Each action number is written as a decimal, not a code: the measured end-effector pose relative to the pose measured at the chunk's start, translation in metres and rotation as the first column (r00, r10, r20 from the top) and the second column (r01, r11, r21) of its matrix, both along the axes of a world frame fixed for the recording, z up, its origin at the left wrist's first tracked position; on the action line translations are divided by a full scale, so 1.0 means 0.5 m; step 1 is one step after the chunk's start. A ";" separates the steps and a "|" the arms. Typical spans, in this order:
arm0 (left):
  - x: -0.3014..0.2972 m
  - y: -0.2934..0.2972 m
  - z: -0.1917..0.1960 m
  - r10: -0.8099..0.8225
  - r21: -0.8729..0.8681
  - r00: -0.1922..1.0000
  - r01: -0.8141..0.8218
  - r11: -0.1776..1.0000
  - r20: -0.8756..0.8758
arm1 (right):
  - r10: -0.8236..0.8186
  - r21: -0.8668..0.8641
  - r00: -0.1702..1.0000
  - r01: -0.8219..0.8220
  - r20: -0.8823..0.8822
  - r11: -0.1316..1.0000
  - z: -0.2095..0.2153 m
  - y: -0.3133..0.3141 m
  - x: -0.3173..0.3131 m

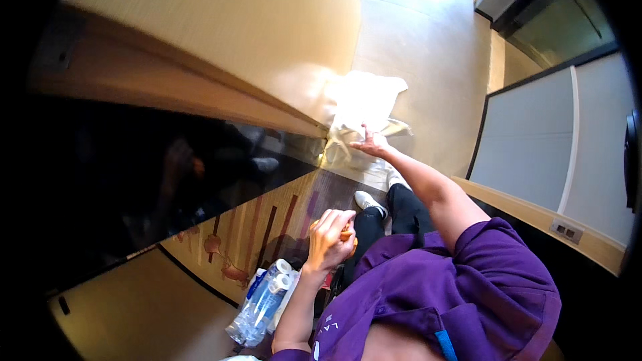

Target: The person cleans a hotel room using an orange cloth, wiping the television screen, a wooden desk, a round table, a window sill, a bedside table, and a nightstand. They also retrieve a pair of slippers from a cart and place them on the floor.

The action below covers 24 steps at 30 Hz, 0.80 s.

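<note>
My left hand (331,235) is raised in front of my chest and closed around a small orange object (346,234), most of which is hidden by the fingers. My right hand (371,142) is stretched out ahead with the fingers spread, at the lower edge of a bright white cloth or bag (368,97) lying on the floor by a wooden panel. It holds nothing. My black trousers and a white shoe (370,200) show between the two hands.
A clear pack of plastic water bottles (264,301) lies at lower left on patterned carpet (267,227). A dark glossy surface (154,180) fills the left, under a light wooden panel (221,33). A wall socket (567,230) sits on a wooden ledge at right.
</note>
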<state>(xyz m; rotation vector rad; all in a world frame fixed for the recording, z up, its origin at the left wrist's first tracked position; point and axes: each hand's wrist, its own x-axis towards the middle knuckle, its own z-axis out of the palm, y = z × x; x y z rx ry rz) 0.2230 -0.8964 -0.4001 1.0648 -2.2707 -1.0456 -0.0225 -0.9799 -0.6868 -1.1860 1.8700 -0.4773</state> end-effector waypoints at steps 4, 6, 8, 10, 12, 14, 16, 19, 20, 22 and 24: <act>-0.051 -0.068 -0.044 -0.060 0.023 0.998 0.060 0.998 -0.013 | 0.315 0.045 0.936 -0.326 0.159 0.944 0.039 0.071 -0.022; -0.107 -0.112 -0.045 -0.072 0.036 0.997 0.073 0.997 -0.018 | 0.308 0.060 0.910 -0.336 0.278 0.940 0.093 0.130 -0.066; -0.186 -0.152 -0.050 -0.063 0.078 0.996 0.068 0.995 -0.067 | 0.199 0.088 0.861 -0.269 0.469 0.959 0.172 0.160 -0.131; -0.260 -0.189 -0.063 -0.019 0.123 0.991 0.035 0.992 -0.132 | 0.076 0.101 0.708 -0.205 0.702 0.974 0.282 0.150 -0.189; -0.354 -0.222 -0.061 0.087 0.290 0.982 -0.035 0.956 -0.169 | -0.022 0.102 0.449 -0.155 0.893 0.983 0.366 0.119 -0.262; -0.477 -0.274 -0.056 0.289 0.581 0.935 -0.122 0.805 -0.204 | 0.073 -0.053 0.351 -0.065 0.933 0.996 0.372 0.091 -0.321; -0.593 -0.331 -0.110 0.446 0.670 0.873 -0.212 0.712 -0.197 | -0.013 0.022 0.377 -0.021 0.926 1.000 0.351 0.060 -0.380; -0.758 -0.427 -0.134 0.641 0.918 0.735 -0.066 0.392 -0.220 | -0.126 0.032 0.686 0.147 0.716 0.989 0.389 -0.006 -0.484; -0.807 -0.459 -0.126 0.566 0.926 0.791 0.004 0.379 -0.235 | -0.211 0.063 0.652 0.243 0.729 0.968 0.392 -0.021 -0.522; -0.918 -0.544 -0.088 0.323 0.880 0.896 0.135 0.456 -0.305 | -0.292 0.038 0.623 0.388 0.726 0.921 0.432 -0.084 -0.634; -1.014 -0.609 -0.047 0.038 0.792 0.941 0.261 0.552 -0.336 | -0.314 0.040 0.555 0.449 0.770 0.893 0.471 -0.129 -0.741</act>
